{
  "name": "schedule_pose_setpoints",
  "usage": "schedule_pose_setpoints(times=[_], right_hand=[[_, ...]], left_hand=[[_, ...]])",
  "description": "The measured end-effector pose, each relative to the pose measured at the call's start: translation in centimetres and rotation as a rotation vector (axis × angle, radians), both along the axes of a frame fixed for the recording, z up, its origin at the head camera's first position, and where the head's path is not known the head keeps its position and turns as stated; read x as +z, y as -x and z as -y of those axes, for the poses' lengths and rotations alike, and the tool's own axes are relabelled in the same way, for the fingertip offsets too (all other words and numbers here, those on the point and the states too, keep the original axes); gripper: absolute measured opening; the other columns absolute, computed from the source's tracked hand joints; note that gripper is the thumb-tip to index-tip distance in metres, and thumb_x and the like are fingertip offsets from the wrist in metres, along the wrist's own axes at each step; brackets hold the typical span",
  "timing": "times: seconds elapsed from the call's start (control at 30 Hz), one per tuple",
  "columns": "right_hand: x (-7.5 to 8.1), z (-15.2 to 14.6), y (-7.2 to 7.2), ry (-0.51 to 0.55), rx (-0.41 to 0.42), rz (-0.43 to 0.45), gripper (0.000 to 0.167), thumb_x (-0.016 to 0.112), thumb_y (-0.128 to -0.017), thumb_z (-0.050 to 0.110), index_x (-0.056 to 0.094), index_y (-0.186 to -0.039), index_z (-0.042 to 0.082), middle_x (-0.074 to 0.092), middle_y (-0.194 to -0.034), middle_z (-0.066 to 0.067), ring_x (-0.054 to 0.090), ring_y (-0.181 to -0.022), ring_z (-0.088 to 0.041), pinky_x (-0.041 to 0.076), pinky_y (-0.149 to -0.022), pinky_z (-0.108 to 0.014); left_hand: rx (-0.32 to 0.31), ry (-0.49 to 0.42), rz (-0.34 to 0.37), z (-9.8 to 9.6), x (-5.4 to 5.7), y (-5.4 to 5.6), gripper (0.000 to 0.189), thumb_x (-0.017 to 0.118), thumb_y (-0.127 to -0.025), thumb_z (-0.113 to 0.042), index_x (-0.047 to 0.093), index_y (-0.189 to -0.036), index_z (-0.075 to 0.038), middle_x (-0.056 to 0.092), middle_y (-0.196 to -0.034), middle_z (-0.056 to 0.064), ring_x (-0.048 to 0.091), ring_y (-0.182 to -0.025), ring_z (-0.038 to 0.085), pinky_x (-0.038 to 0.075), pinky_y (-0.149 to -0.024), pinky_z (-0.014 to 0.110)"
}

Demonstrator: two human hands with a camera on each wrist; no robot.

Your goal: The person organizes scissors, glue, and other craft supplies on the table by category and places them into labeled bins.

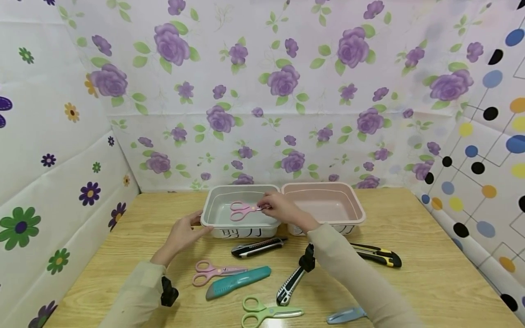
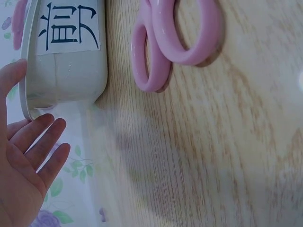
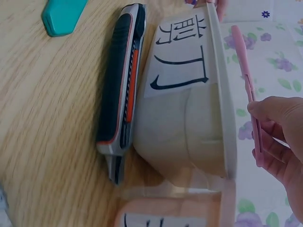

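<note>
My right hand [image 1: 285, 210] pinches pink scissors [image 1: 239, 209] by the blade end, their handle loops pointing left over the pale grey bin [image 1: 246, 188]. In the right wrist view the scissors [image 3: 244, 54] stand edge-on above the rim, between thumb and fingers. At the bin's front left corner, my left hand [image 1: 182, 236] holds the rim, thumb in front and fingers round the left side. The left wrist view shows that thumb on the rim, with the other fingers [image 2: 40, 146] loosely spread. The bin's front label reads 剪刀.
A pink bin [image 1: 358, 205] adjoins on the right. In front lie a black utility knife [image 1: 257, 247], other pink scissors [image 1: 213, 271], a teal cutter [image 1: 239, 281], green scissors [image 1: 262, 312], a silver-black knife [image 1: 289, 286], a yellow-black knife [image 1: 379, 256] and a blue item [image 1: 346, 315] under the right sleeve.
</note>
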State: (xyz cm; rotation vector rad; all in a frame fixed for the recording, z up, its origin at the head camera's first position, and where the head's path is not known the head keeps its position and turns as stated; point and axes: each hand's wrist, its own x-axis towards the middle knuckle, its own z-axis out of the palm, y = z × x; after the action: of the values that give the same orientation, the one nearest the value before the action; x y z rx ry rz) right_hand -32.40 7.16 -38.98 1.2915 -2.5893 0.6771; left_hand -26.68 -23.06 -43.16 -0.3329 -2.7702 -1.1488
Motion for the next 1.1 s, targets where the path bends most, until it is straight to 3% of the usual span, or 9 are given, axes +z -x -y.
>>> schedule_pose_setpoints(times=[0.43,0.93,1.1], right_hand=[[-2.0,1.6,0.7,0.044,-0.031,-0.015,0.015,0.062,-0.085,0.005,0.069,-0.098,0.001,0.06,-0.086,-0.006,0.057,-0.075,-0.014,0.047,-0.065,-0.021],[-2.4,2.1,1.2,0.044,-0.037,0.004,0.012,0.061,-0.084,0.0,0.07,-0.092,0.0,0.064,-0.087,-0.007,0.061,-0.077,-0.017,0.049,-0.068,-0.023],[-2.1,2.0,1.1,0.026,-0.044,0.037,0.016,0.062,-0.083,0.001,0.068,-0.098,-0.002,0.065,-0.095,-0.01,0.062,-0.087,-0.022,0.049,-0.076,-0.03]], left_hand=[[0.006,0.002,0.008,0.0,0.0,0.0,0.071,0.068,-0.08,-0.037,0.042,-0.133,0.003,0.061,-0.112,0.02,0.059,-0.102,0.032,0.047,-0.081,0.047],[0.006,-0.014,0.003,-0.1,0.1,0.1,0.07,0.068,-0.08,-0.036,0.043,-0.132,0.004,0.06,-0.114,0.021,0.059,-0.103,0.033,0.047,-0.081,0.047],[0.003,-0.024,0.011,-0.1,0.0,0.2,0.07,0.068,-0.08,-0.037,0.043,-0.132,0.004,0.059,-0.114,0.021,0.058,-0.103,0.034,0.048,-0.081,0.046]])
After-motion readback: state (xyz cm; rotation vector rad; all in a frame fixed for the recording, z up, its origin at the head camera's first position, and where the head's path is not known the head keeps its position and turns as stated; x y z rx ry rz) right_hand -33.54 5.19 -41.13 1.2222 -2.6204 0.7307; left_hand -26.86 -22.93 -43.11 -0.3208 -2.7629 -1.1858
